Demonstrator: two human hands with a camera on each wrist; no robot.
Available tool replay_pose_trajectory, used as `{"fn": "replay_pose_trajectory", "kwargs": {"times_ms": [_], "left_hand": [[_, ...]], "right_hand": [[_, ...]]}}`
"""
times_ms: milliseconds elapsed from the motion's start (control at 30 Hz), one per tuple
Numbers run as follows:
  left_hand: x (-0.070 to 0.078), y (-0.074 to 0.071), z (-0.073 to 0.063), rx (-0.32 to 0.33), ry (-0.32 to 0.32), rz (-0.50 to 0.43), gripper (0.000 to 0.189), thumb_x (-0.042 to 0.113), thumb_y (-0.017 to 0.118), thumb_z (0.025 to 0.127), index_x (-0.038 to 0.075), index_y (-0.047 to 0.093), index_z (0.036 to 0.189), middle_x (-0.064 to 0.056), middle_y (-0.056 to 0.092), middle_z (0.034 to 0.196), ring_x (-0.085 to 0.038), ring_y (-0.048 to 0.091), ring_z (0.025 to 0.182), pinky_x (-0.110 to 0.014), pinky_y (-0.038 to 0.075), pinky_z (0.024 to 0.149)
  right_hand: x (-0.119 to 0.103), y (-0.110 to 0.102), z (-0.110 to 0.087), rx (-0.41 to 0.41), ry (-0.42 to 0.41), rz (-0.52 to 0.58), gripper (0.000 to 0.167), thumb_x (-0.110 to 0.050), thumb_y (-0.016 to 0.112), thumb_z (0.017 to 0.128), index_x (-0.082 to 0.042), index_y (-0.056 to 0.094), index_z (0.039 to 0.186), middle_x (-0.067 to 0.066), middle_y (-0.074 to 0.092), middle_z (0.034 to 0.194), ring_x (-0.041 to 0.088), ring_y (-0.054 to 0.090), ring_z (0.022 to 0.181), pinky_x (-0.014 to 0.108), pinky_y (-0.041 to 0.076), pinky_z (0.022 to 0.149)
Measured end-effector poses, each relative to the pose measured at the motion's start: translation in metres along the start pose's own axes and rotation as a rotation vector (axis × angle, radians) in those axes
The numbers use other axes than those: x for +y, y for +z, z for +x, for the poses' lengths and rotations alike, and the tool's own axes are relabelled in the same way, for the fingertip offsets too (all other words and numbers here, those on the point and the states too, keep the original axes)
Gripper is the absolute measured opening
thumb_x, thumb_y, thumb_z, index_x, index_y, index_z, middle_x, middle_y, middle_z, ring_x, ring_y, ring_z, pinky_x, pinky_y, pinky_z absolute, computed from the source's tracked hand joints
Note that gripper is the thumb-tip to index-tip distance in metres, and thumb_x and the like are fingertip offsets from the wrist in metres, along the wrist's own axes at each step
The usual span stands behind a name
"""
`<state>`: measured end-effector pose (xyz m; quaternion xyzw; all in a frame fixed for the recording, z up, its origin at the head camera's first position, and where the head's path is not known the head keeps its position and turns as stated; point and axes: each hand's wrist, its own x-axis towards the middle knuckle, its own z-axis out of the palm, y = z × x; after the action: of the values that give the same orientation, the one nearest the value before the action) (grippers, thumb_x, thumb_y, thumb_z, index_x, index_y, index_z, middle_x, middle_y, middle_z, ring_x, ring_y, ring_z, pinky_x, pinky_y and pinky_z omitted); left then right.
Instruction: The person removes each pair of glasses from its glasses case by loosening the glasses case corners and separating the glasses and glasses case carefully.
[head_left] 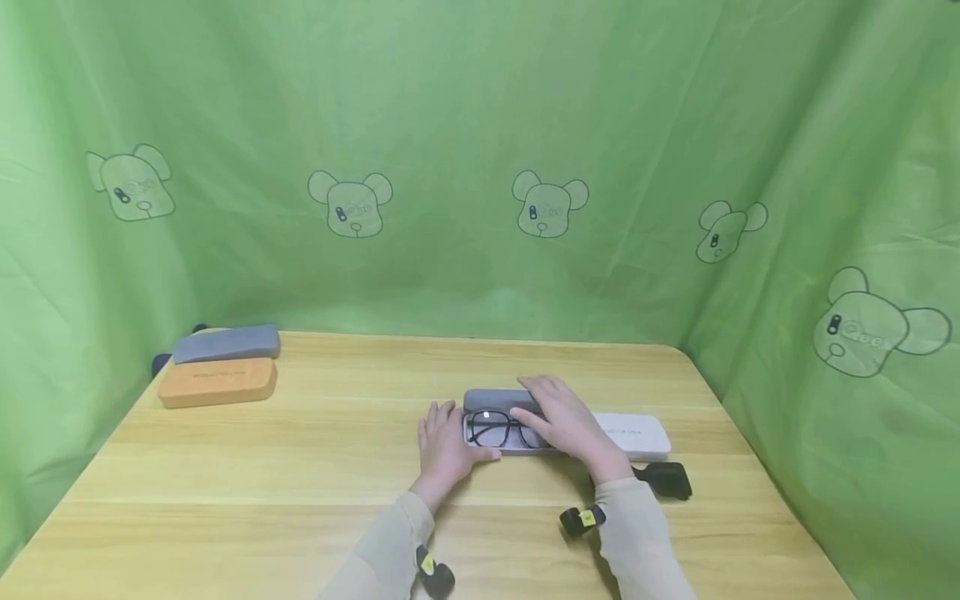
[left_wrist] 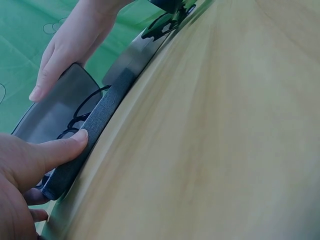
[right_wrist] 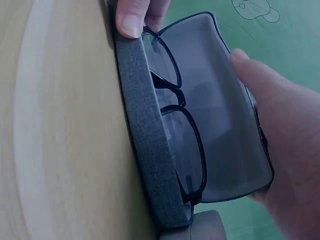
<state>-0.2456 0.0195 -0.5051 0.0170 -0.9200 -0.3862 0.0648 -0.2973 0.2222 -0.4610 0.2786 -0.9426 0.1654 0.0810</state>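
A grey fabric glasses case [right_wrist: 145, 125] stands open on the table, its lid [right_wrist: 220, 125] tilted up. Inside it lies a pair of black-framed glasses [right_wrist: 180, 97], lenses facing up. My left hand [head_left: 442, 446] grips the case's left end, the thumb on its front wall [left_wrist: 107, 107]. With my right hand [head_left: 566, 417] I hold the raised lid, the thumb at its edge and the fingers behind it, mostly hidden. In the head view this hand covers the right part of the case.
A white case [head_left: 633, 435] lies just right of the grey one, with dark glasses [head_left: 667, 480] in front of it, partly behind my right wrist. At the far left sit an orange case [head_left: 217, 383] and a blue-grey case [head_left: 228, 343]. Green curtains [head_left: 450, 275] surround the wooden table [head_left: 300, 500].
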Motion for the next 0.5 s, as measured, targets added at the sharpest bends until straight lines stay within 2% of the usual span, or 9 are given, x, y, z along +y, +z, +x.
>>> {"fn": "replay_pose_trajectory", "kwargs": {"times_ms": [100, 233, 500], "left_hand": [[0.0003, -0.0007, 0.0000, -0.003, 0.004, 0.001, 0.089, 0.045, 0.089, 0.061, 0.001, 0.055, 0.131, -0.021, 0.040, 0.151, -0.043, 0.022, 0.147, -0.061, 0.011, 0.121], [0.0010, -0.0022, -0.0006, -0.007, 0.013, 0.009, 0.090, 0.045, 0.089, 0.061, 0.000, 0.054, 0.131, -0.021, 0.041, 0.150, -0.044, 0.023, 0.146, -0.062, 0.012, 0.121], [0.0023, -0.0032, -0.0012, -0.025, 0.008, 0.027, 0.091, 0.049, 0.087, 0.062, 0.000, 0.054, 0.131, -0.021, 0.041, 0.150, -0.044, 0.023, 0.146, -0.062, 0.014, 0.120]], "right_hand": [[-0.0008, -0.0005, -0.0010, -0.014, 0.015, -0.018, 0.077, -0.058, 0.054, 0.092, -0.013, 0.035, 0.151, 0.012, 0.041, 0.154, 0.036, 0.032, 0.145, 0.057, 0.025, 0.119], [-0.0021, -0.0010, -0.0017, -0.023, 0.018, -0.046, 0.083, -0.059, 0.056, 0.090, -0.015, 0.026, 0.155, 0.010, 0.029, 0.160, 0.035, 0.021, 0.150, 0.056, 0.018, 0.122], [-0.0046, -0.0048, -0.0032, 0.012, 0.005, -0.072, 0.083, -0.058, 0.058, 0.090, -0.018, 0.025, 0.155, 0.012, 0.028, 0.161, 0.035, 0.019, 0.150, 0.056, 0.018, 0.122]]}}
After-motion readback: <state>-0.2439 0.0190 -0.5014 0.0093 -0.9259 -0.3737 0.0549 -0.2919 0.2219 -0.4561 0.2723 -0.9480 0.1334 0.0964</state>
